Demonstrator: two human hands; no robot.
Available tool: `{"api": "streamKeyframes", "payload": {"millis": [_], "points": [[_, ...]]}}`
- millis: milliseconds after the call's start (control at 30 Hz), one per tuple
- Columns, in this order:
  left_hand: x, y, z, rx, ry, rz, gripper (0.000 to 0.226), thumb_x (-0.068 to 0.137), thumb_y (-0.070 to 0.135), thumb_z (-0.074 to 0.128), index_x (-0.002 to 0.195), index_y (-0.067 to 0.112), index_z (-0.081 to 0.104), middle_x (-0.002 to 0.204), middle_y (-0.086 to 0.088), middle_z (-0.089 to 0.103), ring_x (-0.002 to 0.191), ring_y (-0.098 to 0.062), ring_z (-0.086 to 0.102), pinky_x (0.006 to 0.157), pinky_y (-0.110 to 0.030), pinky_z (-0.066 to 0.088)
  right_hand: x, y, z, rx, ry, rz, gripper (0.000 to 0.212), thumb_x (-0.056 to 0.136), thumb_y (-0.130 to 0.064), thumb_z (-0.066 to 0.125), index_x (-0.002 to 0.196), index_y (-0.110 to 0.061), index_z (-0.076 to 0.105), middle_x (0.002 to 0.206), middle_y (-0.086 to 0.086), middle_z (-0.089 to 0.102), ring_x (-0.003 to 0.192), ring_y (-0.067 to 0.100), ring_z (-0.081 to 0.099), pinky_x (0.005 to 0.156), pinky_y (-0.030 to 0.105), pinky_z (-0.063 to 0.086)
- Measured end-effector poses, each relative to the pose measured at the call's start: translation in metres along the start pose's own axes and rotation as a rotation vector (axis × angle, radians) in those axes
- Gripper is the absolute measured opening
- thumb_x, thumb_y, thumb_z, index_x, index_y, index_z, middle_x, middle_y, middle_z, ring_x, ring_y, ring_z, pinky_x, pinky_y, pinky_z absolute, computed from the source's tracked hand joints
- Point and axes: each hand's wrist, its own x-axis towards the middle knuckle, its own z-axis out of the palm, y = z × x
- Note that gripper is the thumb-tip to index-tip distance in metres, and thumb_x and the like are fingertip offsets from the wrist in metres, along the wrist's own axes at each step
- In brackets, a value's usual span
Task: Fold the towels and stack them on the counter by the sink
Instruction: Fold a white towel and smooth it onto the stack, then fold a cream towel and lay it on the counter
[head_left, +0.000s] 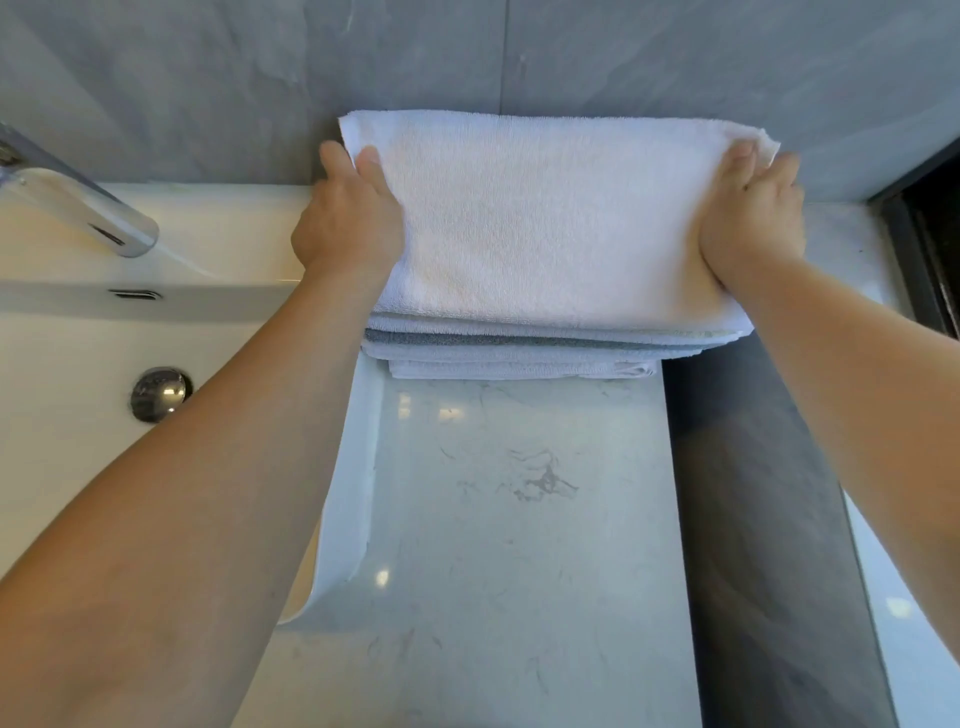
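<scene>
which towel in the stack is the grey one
The grey towel is the thin darker band second from the top, directly beneath the white top towel that both hands hold. Every other layer visible in the stack is white or pale.

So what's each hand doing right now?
Left hand: grips the white towel's left end.
Right hand: grips its right end.

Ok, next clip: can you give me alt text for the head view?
Two hands, left hand and right hand, hold the ends of a folded white towel on top of a stack of folded towels on a marble counter. A white sink with a tap sits to the left.
</scene>
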Motion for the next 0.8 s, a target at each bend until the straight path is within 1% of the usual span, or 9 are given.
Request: {"api": "streamKeyframes", "payload": {"millis": [67, 167, 367, 600, 667, 700, 733, 767, 800], "points": [[-0.001, 0.002, 0.000, 0.008, -0.018, -0.005, 0.045, 0.107, 0.042, 0.014, 0.127, 0.009, 0.038, 0.120, -0.017, 0.062, 0.108, -0.039, 0.057, 0.074, -0.039, 0.031, 0.001, -0.002, 0.001, 0.000, -0.025, 0.016, 0.057, 0.103, -0.050, 0.016, 0.130, -0.005, 0.038, 0.134, 0.019, 0.051, 0.123, 0.036, 0.047, 0.093, 0.040, 0.036], [-0.002, 0.002, 0.003, 0.015, -0.011, -0.002, 0.045, 0.107, 0.042, 0.014, 0.126, 0.009, 0.039, 0.117, -0.016, 0.063, 0.106, -0.039, 0.057, 0.073, -0.039, 0.030, 0.003, -0.001, 0.003, -0.033, -0.028, -0.001, 0.059, 0.103, -0.051, 0.017, 0.129, -0.002, 0.039, 0.132, 0.022, 0.052, 0.121, 0.039, 0.049, 0.091, 0.040, 0.037], [-0.001, 0.000, 0.004, 0.022, 0.000, 0.002, 0.046, 0.107, 0.042, 0.014, 0.126, 0.009, 0.039, 0.116, -0.017, 0.063, 0.106, -0.039, 0.058, 0.074, -0.040, 0.031, 0.005, 0.013, -0.011, -0.173, 0.020, -0.191, 0.061, 0.101, -0.055, 0.024, 0.119, 0.001, 0.042, 0.118, 0.029, 0.055, 0.107, 0.048, 0.052, 0.075, 0.041, 0.033], [-0.002, 0.001, 0.005, 0.023, -0.008, 0.000, 0.048, 0.106, 0.044, 0.013, 0.125, 0.009, 0.041, 0.117, -0.017, 0.063, 0.107, -0.039, 0.057, 0.075, -0.039, 0.031, 0.012, 0.016, -0.017, -0.239, 0.033, -0.218, 0.060, 0.101, -0.053, 0.024, 0.117, 0.001, 0.046, 0.116, 0.028, 0.057, 0.105, 0.047, 0.053, 0.074, 0.041, 0.034], [0.000, 0.002, 0.005, 0.029, -0.005, -0.001, 0.049, 0.107, 0.044, 0.013, 0.125, 0.009, 0.042, 0.117, -0.017, 0.063, 0.107, -0.039, 0.058, 0.074, -0.039, 0.031, 0.014, 0.012, -0.013, -0.245, 0.054, -0.206, 0.056, 0.102, -0.049, 0.026, 0.122, 0.000, 0.044, 0.119, 0.027, 0.056, 0.108, 0.046, 0.052, 0.079, 0.044, 0.037], [0.000, 0.002, 0.005, 0.037, -0.008, -0.003, 0.049, 0.107, 0.044, 0.013, 0.125, 0.008, 0.042, 0.118, -0.017, 0.063, 0.108, -0.039, 0.058, 0.075, -0.039, 0.031, 0.014, 0.010, -0.010, -0.252, 0.087, -0.212, 0.054, 0.101, -0.045, 0.028, 0.128, -0.001, 0.041, 0.124, 0.024, 0.055, 0.112, 0.044, 0.050, 0.087, 0.045, 0.038], [0.000, 0.002, 0.005, 0.045, -0.014, -0.005, 0.050, 0.107, 0.045, 0.013, 0.125, 0.008, 0.043, 0.119, -0.017, 0.063, 0.109, -0.039, 0.057, 0.075, -0.039, 0.031, 0.013, 0.007, -0.008, -0.276, 0.137, -0.242, 0.055, 0.100, -0.041, 0.029, 0.137, -0.001, 0.037, 0.132, 0.021, 0.051, 0.120, 0.041, 0.047, 0.099, 0.047, 0.036], [0.000, 0.001, 0.004, 0.051, -0.021, -0.009, 0.051, 0.106, 0.045, 0.014, 0.125, 0.008, 0.043, 0.120, -0.017, 0.062, 0.110, -0.039, 0.057, 0.076, -0.039, 0.032, 0.009, 0.005, -0.006, -0.319, 0.192, -0.288, 0.057, 0.099, -0.038, 0.031, 0.144, -0.002, 0.031, 0.141, 0.018, 0.045, 0.130, 0.037, 0.041, 0.111, 0.049, 0.026], [0.000, 0.000, 0.002, 0.050, -0.026, -0.015, 0.053, 0.106, 0.046, 0.014, 0.125, 0.007, 0.044, 0.122, -0.017, 0.062, 0.112, -0.039, 0.057, 0.077, -0.040, 0.032, 0.002, 0.002, -0.004, -0.353, 0.242, -0.336, 0.060, 0.098, -0.035, 0.031, 0.149, -0.003, 0.025, 0.150, 0.016, 0.037, 0.138, 0.033, 0.033, 0.118, 0.048, 0.016]]}}
